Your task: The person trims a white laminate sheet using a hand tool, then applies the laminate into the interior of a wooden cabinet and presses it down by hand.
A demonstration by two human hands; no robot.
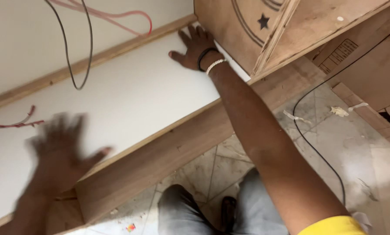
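A long white laminated panel (129, 98) with wooden edging lies across a low wooden frame. My right hand (194, 47) rests flat on the panel's far end, fingers spread, next to a plywood piece (230, 30) with a black star mark. A black band and a white bracelet sit on that wrist. My left hand (60, 146) is blurred, fingers spread, over the panel's near left part, and holds nothing.
A brown wooden board (169, 152) runs along the panel's front edge. Red and grey cables (79, 52) hang over the white wall. A black cable (317, 148) crosses the tiled floor. Cardboard boxes (373, 61) stand at the right. My knees (230, 209) are below.
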